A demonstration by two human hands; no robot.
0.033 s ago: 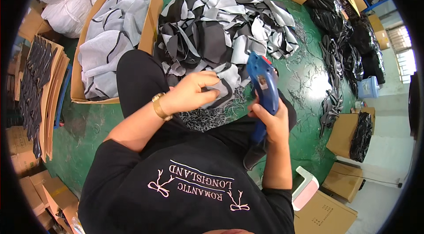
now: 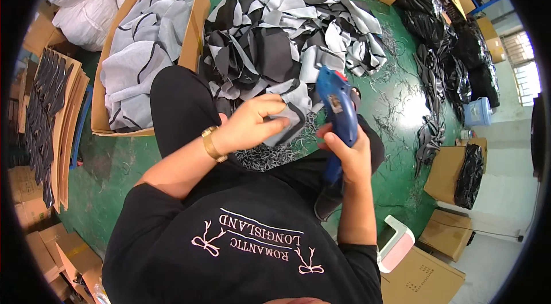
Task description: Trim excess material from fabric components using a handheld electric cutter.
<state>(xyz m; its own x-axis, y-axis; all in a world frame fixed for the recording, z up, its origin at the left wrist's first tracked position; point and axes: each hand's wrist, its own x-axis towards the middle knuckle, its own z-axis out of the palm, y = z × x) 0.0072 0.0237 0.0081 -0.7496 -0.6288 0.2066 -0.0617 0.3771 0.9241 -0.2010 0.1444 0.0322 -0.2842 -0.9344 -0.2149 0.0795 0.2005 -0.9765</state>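
My left hand [image 2: 249, 124], with a gold watch on the wrist, pinches a grey fabric piece with a black border [image 2: 294, 112] between thumb and fingers. My right hand [image 2: 350, 152] is wrapped round the grip of blue electric scissors [image 2: 342, 112] with a red part near the front. The tool is held upward, just right of the fabric piece, with a gap between them. Its blade tip is too small to make out. Beyond both hands lies a large heap of grey and black fabric pieces [image 2: 275, 54] on the floor.
Left of the heap stands a cardboard box [image 2: 198, 23] of grey pieces. Thin trimmings [image 2: 267, 158] lie between my legs. Black plastic bags [image 2: 425, 17] line the right side, with a blue bucket [image 2: 478, 112]. A pink and white stool [image 2: 396, 246] is by my right elbow.
The electric scissors and my right hand have shifted slightly left, nearer the fabric piece. My left hand has moved a little, still pinching the piece.
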